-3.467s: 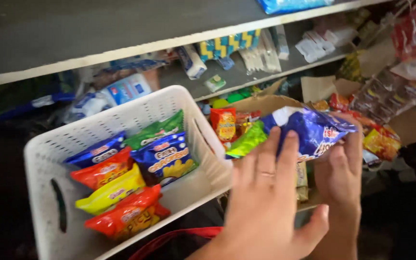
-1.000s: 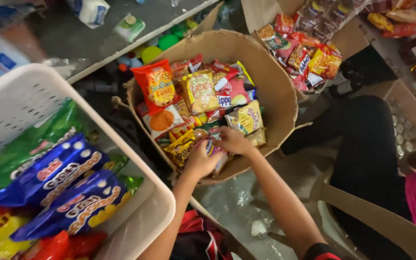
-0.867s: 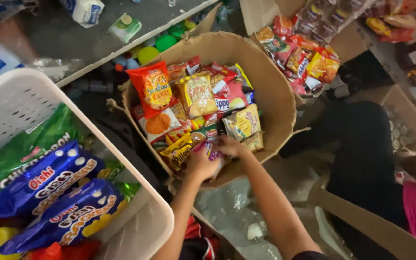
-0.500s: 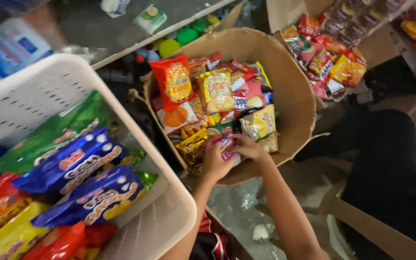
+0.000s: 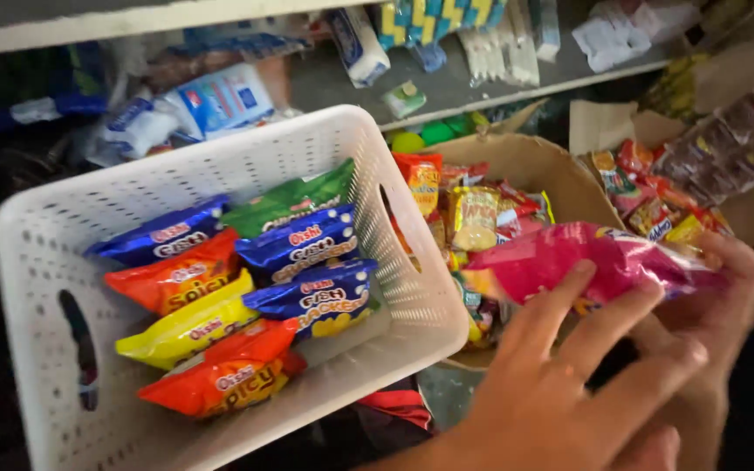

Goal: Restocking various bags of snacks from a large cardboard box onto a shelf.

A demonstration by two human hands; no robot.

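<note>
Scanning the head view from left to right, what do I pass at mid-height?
White basket → orange, yellow and blue snack packets inside it → cardboard box of mixed snack packs → pink packet held in both hands, left hand under it, right hand at its far end.

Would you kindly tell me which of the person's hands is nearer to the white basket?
Left. The left hand sits just beside the white basket at its near right corner, its fingers under the pink snack bag. The right hand holds the bag's far end, farther away.
</note>
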